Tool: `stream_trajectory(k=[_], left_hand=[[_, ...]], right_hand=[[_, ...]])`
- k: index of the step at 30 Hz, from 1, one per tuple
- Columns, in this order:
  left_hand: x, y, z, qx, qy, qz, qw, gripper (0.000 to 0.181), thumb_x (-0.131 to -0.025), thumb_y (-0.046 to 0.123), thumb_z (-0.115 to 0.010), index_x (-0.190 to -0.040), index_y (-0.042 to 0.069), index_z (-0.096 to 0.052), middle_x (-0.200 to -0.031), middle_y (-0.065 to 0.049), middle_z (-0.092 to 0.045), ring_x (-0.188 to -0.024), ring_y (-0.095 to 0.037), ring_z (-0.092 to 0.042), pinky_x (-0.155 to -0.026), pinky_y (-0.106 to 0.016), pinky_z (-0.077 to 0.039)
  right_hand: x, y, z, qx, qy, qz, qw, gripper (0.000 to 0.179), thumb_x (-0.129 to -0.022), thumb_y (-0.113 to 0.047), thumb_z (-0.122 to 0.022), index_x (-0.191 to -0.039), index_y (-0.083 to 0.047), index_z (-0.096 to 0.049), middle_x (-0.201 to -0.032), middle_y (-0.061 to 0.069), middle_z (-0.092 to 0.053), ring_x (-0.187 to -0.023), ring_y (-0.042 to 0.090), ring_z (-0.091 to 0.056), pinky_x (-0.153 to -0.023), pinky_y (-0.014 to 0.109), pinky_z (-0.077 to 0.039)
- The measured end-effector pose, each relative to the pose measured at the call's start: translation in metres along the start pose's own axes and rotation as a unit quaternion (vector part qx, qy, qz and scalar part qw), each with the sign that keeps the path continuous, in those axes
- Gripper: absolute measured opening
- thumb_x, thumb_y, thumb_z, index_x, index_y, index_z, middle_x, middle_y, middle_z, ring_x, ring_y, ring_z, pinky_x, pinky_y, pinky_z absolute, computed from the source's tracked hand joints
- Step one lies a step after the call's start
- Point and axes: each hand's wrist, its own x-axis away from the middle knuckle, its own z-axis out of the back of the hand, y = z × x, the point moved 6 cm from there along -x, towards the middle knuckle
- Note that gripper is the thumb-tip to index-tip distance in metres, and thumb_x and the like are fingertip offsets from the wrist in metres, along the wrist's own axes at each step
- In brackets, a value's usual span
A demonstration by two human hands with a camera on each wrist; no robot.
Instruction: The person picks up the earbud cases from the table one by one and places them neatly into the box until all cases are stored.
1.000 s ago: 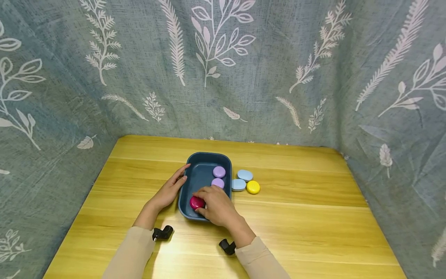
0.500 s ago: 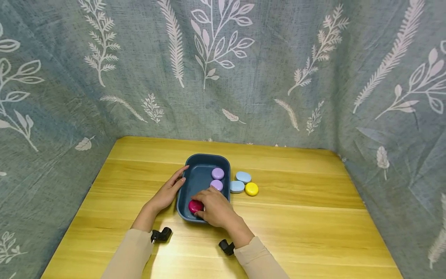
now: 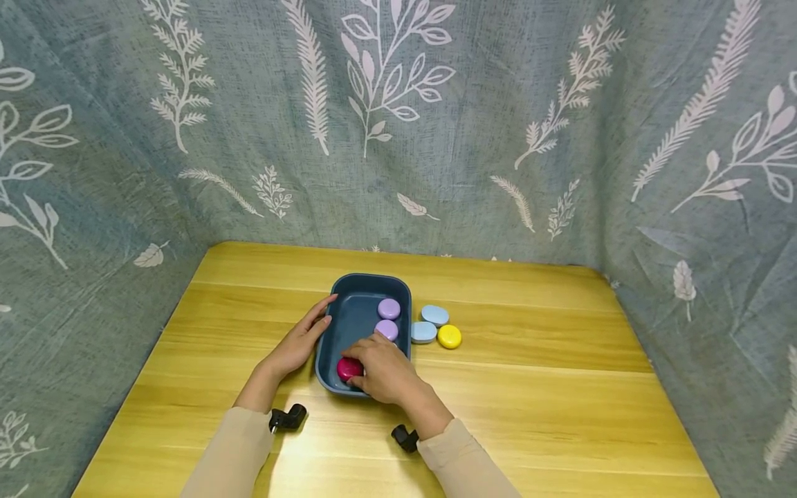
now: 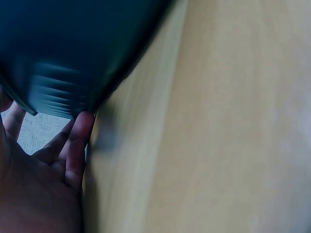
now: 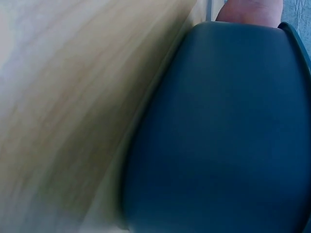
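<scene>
A dark blue rectangular tray (image 3: 354,334) stands on the wooden table. My right hand (image 3: 387,370) reaches into its near end and holds a glossy dark pink round disc (image 3: 349,369) between thumb and fingers. Two lilac discs (image 3: 389,309) lie along the tray's right side; the nearer one is partly covered by this hand. At the tray's left wall, my left hand (image 3: 300,344) rests its fairly straight fingers against the outside and rim. In the left wrist view, fingertips (image 4: 83,125) touch the ribbed wall. The right wrist view mostly shows the tray's outer wall (image 5: 223,126).
Right of the tray, two light blue oval pieces (image 3: 435,316) and a yellow disc (image 3: 450,337) lie close together on the table (image 3: 548,387). A leaf-patterned cloth (image 3: 398,138) hangs behind and at both sides. Black camera mounts (image 3: 289,418) jut from the wrists.
The whole head view has shifted slightly. Both hands, the tray and the dark pink disc keep almost the same places relative to each other.
</scene>
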Motion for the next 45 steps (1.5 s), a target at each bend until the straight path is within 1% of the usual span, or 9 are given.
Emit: stream_trajectory(k=[7, 12, 15, 23, 31, 35, 40, 42, 45], left_hand=[[-0.001, 0.0, 0.0, 0.0, 0.002, 0.005, 1.0, 0.049, -0.104, 0.046, -0.036, -0.151, 0.044, -0.024, -0.16, 0.009, -0.02, -0.149, -0.022, -0.019, -0.118, -0.06, -0.017], [0.0, 0.0, -0.001, -0.001, -0.002, -0.001, 1.0, 0.049, -0.104, 0.047, -0.035, -0.151, 0.043, -0.023, -0.161, 0.005, -0.019, -0.149, -0.025, -0.017, -0.116, -0.061, -0.018], [0.001, 0.0, -0.001, 0.0, -0.003, -0.001, 1.0, 0.05, -0.104, 0.048, -0.036, -0.152, 0.043, -0.023, -0.161, 0.004, -0.018, -0.149, -0.026, -0.017, -0.116, -0.061, -0.019], [0.0, 0.0, 0.0, 0.005, 0.002, 0.005, 1.0, 0.049, -0.103, 0.048, -0.036, -0.151, 0.044, -0.024, -0.16, 0.009, -0.018, -0.149, -0.021, -0.017, -0.118, -0.059, -0.017], [0.0, 0.002, 0.001, 0.002, 0.0, 0.001, 1.0, 0.049, -0.104, 0.047, -0.036, -0.151, 0.044, -0.023, -0.161, 0.007, -0.018, -0.149, -0.025, -0.017, -0.117, -0.061, -0.017], [0.0, 0.002, 0.001, -0.002, 0.005, 0.003, 1.0, 0.048, -0.104, 0.047, -0.036, -0.151, 0.045, -0.024, -0.16, 0.007, -0.019, -0.149, -0.024, -0.018, -0.117, -0.061, -0.018], [0.0, 0.001, 0.001, -0.002, 0.004, 0.005, 1.0, 0.049, -0.102, 0.051, -0.036, -0.15, 0.047, -0.024, -0.16, 0.007, -0.019, -0.149, -0.023, -0.018, -0.116, -0.062, -0.018], [0.001, 0.001, 0.0, -0.002, 0.001, 0.003, 1.0, 0.049, -0.103, 0.051, -0.036, -0.15, 0.046, -0.024, -0.16, 0.006, -0.018, -0.149, -0.025, -0.017, -0.116, -0.062, -0.018], [0.001, 0.001, 0.0, -0.002, 0.001, 0.003, 1.0, 0.048, -0.104, 0.048, -0.036, -0.15, 0.046, -0.024, -0.16, 0.006, -0.019, -0.149, -0.026, -0.017, -0.116, -0.063, -0.017]], right_hand=[[-0.003, 0.0, 0.0, 0.013, -0.011, 0.013, 0.9998, 0.043, -0.085, -0.035, -0.075, -0.125, -0.02, -0.066, -0.119, -0.006, -0.065, -0.115, 0.016, -0.053, -0.112, 0.035, -0.037], [-0.004, -0.001, 0.0, 0.014, -0.021, 0.018, 0.9995, 0.042, -0.085, -0.035, -0.075, -0.124, -0.02, -0.067, -0.115, -0.006, -0.065, -0.112, 0.015, -0.054, -0.118, 0.036, -0.029], [-0.004, -0.002, -0.001, 0.013, -0.024, 0.021, 0.9994, 0.042, -0.084, -0.034, -0.076, -0.123, -0.021, -0.067, -0.113, -0.007, -0.065, -0.11, 0.014, -0.054, -0.117, 0.036, -0.03], [-0.005, -0.002, -0.001, 0.012, -0.024, 0.025, 0.9993, 0.041, -0.083, -0.033, -0.077, -0.122, -0.022, -0.068, -0.112, -0.008, -0.065, -0.106, 0.013, -0.053, -0.115, 0.035, -0.033], [-0.005, -0.001, 0.0, 0.006, -0.021, 0.022, 0.9995, 0.041, -0.084, -0.033, -0.076, -0.122, -0.022, -0.068, -0.114, -0.008, -0.064, -0.109, 0.014, -0.053, -0.11, 0.034, -0.038], [-0.004, -0.001, 0.002, 0.004, -0.009, 0.028, 0.9996, 0.043, -0.085, -0.034, -0.075, -0.124, -0.021, -0.067, -0.119, -0.006, -0.062, -0.116, 0.016, -0.053, -0.113, 0.037, -0.037], [-0.003, 0.0, 0.005, -0.002, 0.022, 0.047, 0.9986, 0.044, -0.086, -0.037, -0.074, -0.126, -0.019, -0.066, -0.124, -0.004, -0.06, -0.119, 0.016, -0.053, -0.118, 0.041, -0.029], [-0.001, 0.001, 0.007, -0.008, 0.033, 0.05, 0.9982, 0.045, -0.087, -0.038, -0.073, -0.126, -0.019, -0.065, -0.125, -0.003, -0.06, -0.119, 0.015, -0.053, -0.118, 0.041, -0.03], [0.002, 0.004, 0.013, -0.028, 0.05, 0.043, 0.9974, 0.046, -0.087, -0.039, -0.072, -0.128, -0.02, -0.064, -0.127, -0.003, -0.059, -0.118, 0.014, -0.053, -0.112, 0.037, -0.039]])
